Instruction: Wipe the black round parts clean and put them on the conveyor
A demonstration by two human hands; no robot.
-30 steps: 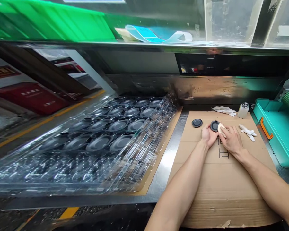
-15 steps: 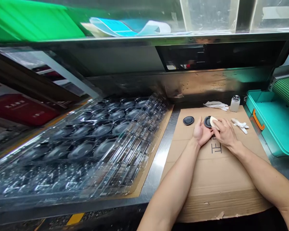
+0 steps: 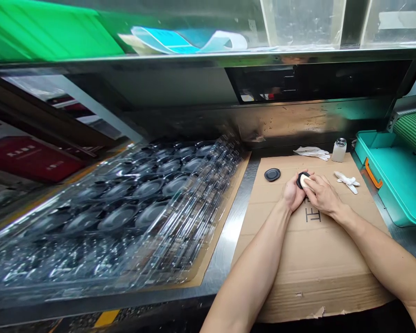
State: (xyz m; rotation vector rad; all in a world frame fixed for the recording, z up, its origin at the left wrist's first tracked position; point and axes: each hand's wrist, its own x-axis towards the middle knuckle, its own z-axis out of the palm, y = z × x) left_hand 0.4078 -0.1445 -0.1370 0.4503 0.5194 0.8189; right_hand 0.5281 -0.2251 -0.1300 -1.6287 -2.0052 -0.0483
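My left hand is closed round the edge of a round black part, holding it tilted above the cardboard sheet. In my right hand is a cream-white pad, its fingers pressing the pad against the black part's face. A second black part, rounded with a raised rim, lies flat on the cardboard to the left of my hands. My fingers hide much of the held part's lower edge.
Clear plastic trays with several black parts stand at the left. White gloves, a small bottle and a crumpled white glove or cloth lie behind and right. A teal bin stands far right, a metal shelf overhead.
My left fingers have curled round the black part, which was resting on the open palm. The pad has moved from the part's right edge onto its face.
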